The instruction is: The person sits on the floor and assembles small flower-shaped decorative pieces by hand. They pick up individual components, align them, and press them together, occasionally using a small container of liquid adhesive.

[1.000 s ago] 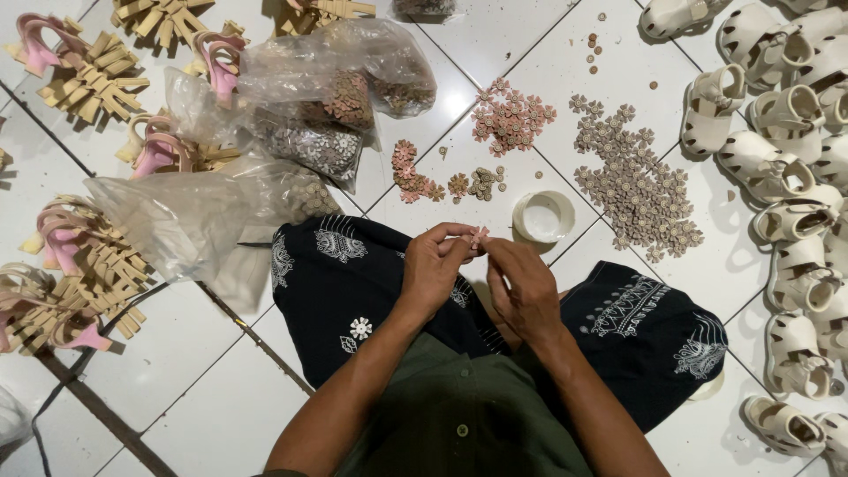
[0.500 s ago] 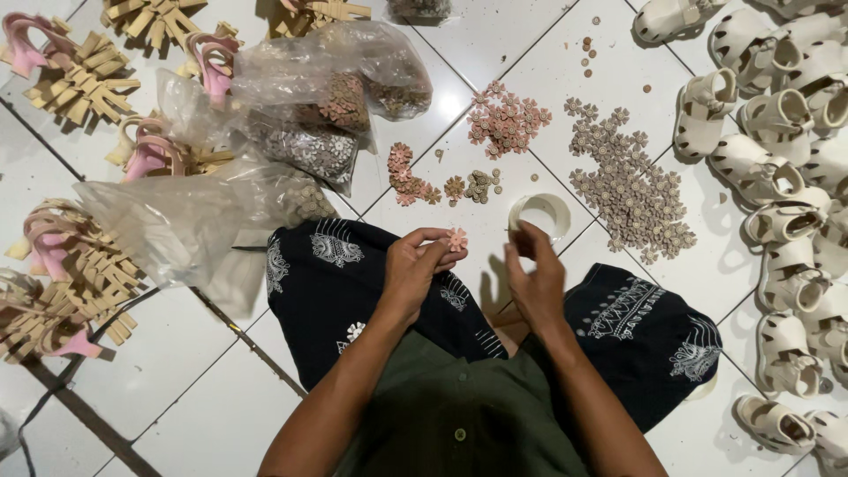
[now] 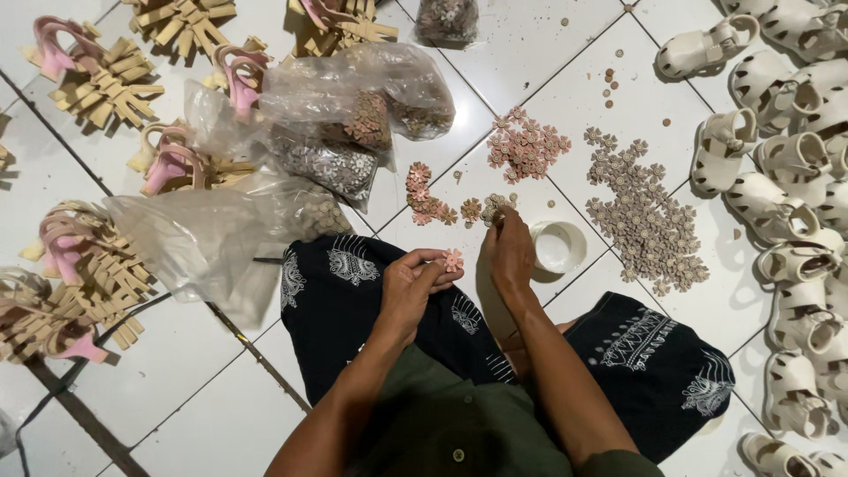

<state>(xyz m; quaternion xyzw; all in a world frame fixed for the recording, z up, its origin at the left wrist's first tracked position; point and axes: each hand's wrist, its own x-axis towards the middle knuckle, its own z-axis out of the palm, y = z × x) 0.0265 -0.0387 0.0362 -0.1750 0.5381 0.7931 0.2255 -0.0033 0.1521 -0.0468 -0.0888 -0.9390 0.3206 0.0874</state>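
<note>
While the left hand [image 3: 415,283] pinches a small pink flower-shaped piece [image 3: 453,259] in its fingers above the lap, face up, the right hand [image 3: 511,247] reaches, fingers narrowed, onto tan flower pieces [image 3: 495,208] on the white tiled floor [image 3: 574,79].

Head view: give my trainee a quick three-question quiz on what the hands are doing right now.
1. True or false: the left hand holds a pink flower piece at its fingertips.
2. What is the right hand reaching into? A) the white cup B) the small tan flower pile on the floor C) a plastic bag
3. Fill in: the row of cream sandals lies on the person's ____ side.

Key: 1 true. 2 B; the fingers touch the pile just left of the cup. 3 right.
</note>
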